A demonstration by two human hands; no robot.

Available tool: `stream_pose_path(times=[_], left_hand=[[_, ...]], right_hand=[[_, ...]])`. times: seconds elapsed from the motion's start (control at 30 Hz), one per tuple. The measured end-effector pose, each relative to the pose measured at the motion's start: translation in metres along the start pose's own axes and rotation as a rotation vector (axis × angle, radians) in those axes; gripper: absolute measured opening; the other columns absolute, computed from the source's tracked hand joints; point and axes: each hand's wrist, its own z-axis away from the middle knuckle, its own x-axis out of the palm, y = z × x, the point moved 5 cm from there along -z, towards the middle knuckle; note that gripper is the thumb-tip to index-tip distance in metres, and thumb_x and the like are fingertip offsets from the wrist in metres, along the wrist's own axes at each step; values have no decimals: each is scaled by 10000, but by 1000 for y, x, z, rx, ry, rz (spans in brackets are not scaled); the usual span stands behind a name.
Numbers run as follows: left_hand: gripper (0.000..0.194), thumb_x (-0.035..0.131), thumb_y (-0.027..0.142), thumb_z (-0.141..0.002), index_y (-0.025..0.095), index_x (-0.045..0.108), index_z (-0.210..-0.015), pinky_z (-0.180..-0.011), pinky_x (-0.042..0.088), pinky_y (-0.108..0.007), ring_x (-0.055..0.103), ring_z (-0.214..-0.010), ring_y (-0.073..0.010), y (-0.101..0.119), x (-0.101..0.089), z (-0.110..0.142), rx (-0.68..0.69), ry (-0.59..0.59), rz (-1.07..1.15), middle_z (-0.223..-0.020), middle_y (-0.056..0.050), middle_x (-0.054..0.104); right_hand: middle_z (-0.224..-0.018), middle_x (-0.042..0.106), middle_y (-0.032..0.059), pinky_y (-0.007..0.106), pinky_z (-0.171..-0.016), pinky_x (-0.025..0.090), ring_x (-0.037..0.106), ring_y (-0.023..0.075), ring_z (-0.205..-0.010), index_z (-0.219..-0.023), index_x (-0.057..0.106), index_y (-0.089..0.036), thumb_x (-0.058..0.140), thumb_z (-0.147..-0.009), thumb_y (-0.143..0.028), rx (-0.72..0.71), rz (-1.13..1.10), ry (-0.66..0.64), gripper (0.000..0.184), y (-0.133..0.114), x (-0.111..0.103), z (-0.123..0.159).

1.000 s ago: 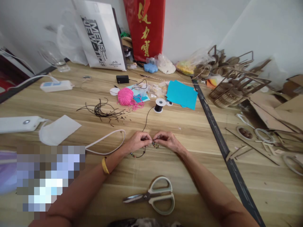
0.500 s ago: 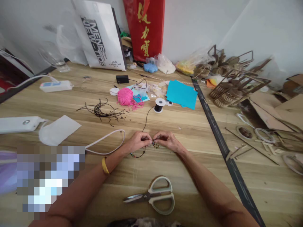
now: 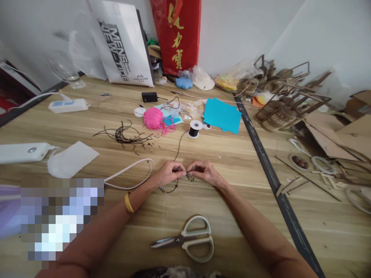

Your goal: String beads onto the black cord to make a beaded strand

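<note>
My left hand point(image 3: 168, 174) and my right hand point(image 3: 203, 172) meet at the middle of the wooden table point(image 3: 220, 208), fingertips pinched together. Between them runs a thin black cord point(image 3: 177, 148) that leads up to a small spool point(image 3: 195, 129). Both hands pinch this cord, and small coloured beads point(image 3: 189, 177) hang on it between the fingertips. A loop of the cord with a few more beads point(image 3: 164, 190) droops under my left hand. A yellow bangle point(image 3: 128, 202) sits on my left wrist.
Scissors point(image 3: 188, 242) lie closed near the front edge. Farther back are a pink yarn ball point(image 3: 153, 117), cut black cord scraps point(image 3: 126, 135), blue paper point(image 3: 222, 115), a power strip point(image 3: 68, 105), a white bag point(image 3: 123, 44) and a red bag point(image 3: 177, 34). Wooden model parts point(image 3: 285, 100) crowd the right side.
</note>
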Motion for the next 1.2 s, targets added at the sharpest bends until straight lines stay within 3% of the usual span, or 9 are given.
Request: stream_pose_path(times=[1.2], left_hand=[[184, 596, 297, -751, 113, 596, -736, -474, 355, -181, 460, -491, -72, 2, -1, 0, -22, 16, 27, -557, 30, 525]], right_hand=[[-635, 575, 7, 198, -508, 379, 472, 77, -540, -833, 640, -112, 670, -777, -410, 22, 21, -8, 305, 0, 1, 0]])
